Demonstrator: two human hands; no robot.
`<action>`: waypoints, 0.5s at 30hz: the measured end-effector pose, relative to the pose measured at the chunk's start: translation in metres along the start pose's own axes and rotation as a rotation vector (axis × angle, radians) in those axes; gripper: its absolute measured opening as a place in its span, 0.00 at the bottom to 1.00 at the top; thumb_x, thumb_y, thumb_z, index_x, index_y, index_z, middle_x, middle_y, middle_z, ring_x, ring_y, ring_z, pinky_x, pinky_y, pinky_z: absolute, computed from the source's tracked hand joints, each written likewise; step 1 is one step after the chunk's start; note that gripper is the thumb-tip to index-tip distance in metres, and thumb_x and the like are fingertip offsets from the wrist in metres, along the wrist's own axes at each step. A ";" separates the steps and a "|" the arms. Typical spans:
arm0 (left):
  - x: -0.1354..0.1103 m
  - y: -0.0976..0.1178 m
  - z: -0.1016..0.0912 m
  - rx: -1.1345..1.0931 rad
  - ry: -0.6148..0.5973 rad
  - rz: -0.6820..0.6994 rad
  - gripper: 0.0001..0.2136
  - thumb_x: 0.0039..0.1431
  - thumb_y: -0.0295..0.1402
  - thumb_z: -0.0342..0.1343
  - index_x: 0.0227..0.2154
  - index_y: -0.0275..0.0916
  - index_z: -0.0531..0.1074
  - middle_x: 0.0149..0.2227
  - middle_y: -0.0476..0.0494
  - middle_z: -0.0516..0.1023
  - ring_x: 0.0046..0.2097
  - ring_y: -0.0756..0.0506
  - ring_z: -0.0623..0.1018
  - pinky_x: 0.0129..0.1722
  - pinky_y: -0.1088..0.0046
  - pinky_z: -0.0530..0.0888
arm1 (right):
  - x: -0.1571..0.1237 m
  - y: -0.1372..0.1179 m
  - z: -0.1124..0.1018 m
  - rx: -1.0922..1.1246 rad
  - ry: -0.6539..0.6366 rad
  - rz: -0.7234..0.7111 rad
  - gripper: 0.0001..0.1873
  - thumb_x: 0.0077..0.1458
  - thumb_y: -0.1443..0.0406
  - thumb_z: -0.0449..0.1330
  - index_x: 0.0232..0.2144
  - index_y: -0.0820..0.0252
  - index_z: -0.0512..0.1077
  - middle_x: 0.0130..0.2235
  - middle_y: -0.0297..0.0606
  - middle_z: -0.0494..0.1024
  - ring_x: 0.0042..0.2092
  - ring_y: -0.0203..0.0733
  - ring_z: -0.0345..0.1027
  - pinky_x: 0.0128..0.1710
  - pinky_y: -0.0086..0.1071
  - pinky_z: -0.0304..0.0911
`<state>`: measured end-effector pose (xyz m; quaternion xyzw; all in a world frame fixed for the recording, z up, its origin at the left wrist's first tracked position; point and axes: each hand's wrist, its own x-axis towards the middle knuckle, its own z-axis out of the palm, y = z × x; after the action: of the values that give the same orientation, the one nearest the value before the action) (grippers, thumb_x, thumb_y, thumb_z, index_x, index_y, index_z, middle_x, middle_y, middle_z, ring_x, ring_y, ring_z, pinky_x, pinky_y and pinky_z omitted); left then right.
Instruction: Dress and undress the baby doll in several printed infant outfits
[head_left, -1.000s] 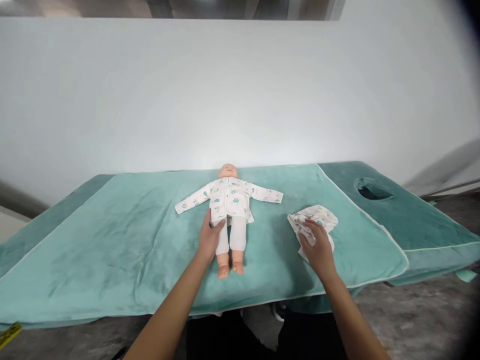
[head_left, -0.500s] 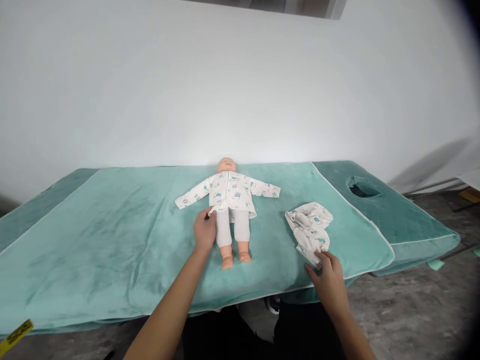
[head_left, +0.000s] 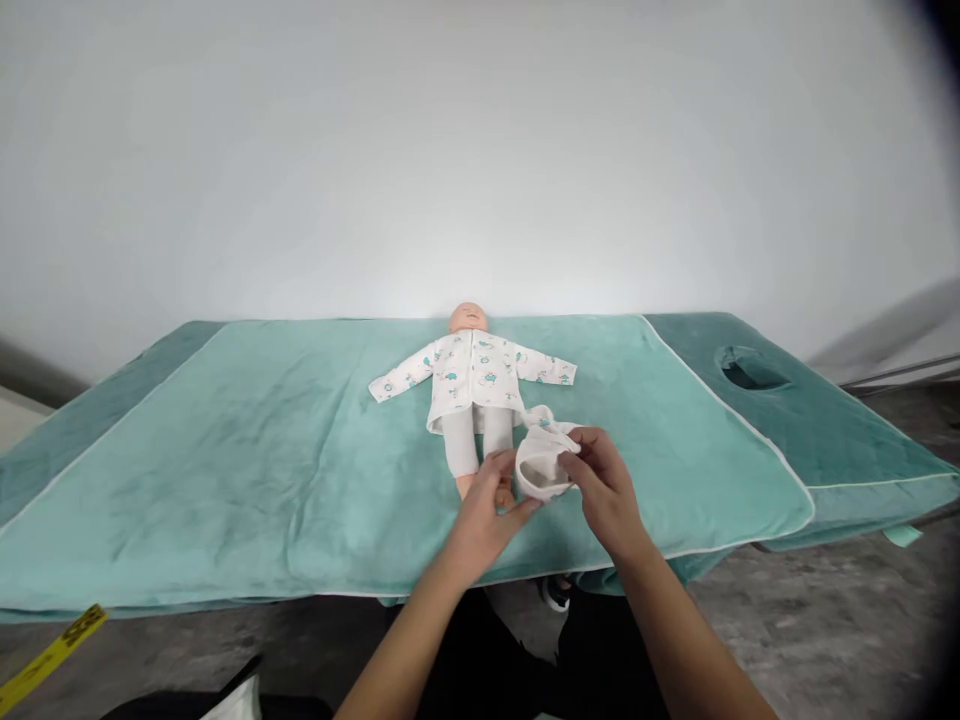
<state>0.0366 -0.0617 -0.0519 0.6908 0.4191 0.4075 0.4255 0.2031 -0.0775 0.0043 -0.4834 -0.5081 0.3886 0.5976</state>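
A baby doll [head_left: 469,318] lies on its back, dressed in a white jacket [head_left: 474,375] with teal animal prints. Its sleeves are spread out, and white cloth legs end in bare feet. Beside the lower legs, a bunched pair of white baby pants [head_left: 541,488] is held up with a round opening facing me. My right hand [head_left: 604,490] pinches the right edge of this opening. My left hand [head_left: 484,515] is at its left side, in front of the doll's feet, with thumb and fingers apart; the feet are partly hidden behind it.
A light teal cover [head_left: 225,480] is spread over a padded bed with a face hole [head_left: 752,368] at its right end. The white wall [head_left: 480,160] stands behind. A yellow strip [head_left: 56,655] shows at the lower left, beyond the bed's front edge.
The pants came off the cover at the right and moved left to the doll's legs in my right hand. My left hand let go of the jacket hem and moved right, towards the pants.
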 end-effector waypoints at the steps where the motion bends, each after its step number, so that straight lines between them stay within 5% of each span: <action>1: -0.004 0.012 0.002 -0.004 0.033 0.007 0.25 0.58 0.40 0.61 0.58 0.45 0.67 0.56 0.39 0.74 0.55 0.39 0.74 0.53 0.62 0.74 | 0.003 -0.008 0.007 0.089 -0.038 0.014 0.08 0.58 0.58 0.59 0.36 0.54 0.67 0.29 0.30 0.69 0.28 0.36 0.61 0.27 0.29 0.59; 4: -0.008 0.036 -0.006 -0.042 0.195 0.012 0.18 0.63 0.42 0.55 0.53 0.43 0.70 0.49 0.40 0.77 0.50 0.41 0.76 0.49 0.65 0.75 | 0.016 -0.022 0.019 0.213 -0.076 0.005 0.08 0.58 0.59 0.60 0.36 0.55 0.67 0.29 0.29 0.67 0.28 0.34 0.60 0.27 0.27 0.58; 8: 0.001 0.037 -0.030 -0.015 0.388 -0.054 0.08 0.62 0.39 0.54 0.38 0.41 0.72 0.31 0.49 0.74 0.33 0.47 0.74 0.32 0.73 0.72 | 0.043 -0.021 0.017 0.202 -0.055 -0.051 0.11 0.54 0.65 0.62 0.40 0.54 0.65 0.35 0.31 0.72 0.32 0.35 0.65 0.31 0.28 0.62; 11: 0.007 0.024 -0.042 0.084 0.486 0.039 0.04 0.59 0.32 0.55 0.37 0.42 0.71 0.33 0.49 0.72 0.36 0.47 0.73 0.36 0.72 0.72 | 0.057 -0.018 0.009 0.216 -0.043 -0.089 0.14 0.53 0.67 0.61 0.42 0.53 0.65 0.40 0.34 0.74 0.38 0.38 0.68 0.37 0.32 0.66; 15: 0.004 0.002 -0.035 0.249 0.496 0.229 0.09 0.54 0.25 0.53 0.37 0.42 0.70 0.39 0.46 0.71 0.43 0.44 0.73 0.43 0.68 0.72 | 0.063 -0.021 0.002 0.308 -0.106 -0.087 0.12 0.53 0.68 0.60 0.41 0.52 0.66 0.33 0.31 0.73 0.38 0.38 0.69 0.41 0.35 0.66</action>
<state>0.0058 -0.0501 -0.0383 0.6598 0.4763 0.5547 0.1733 0.2121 -0.0217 0.0393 -0.3423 -0.4940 0.4607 0.6531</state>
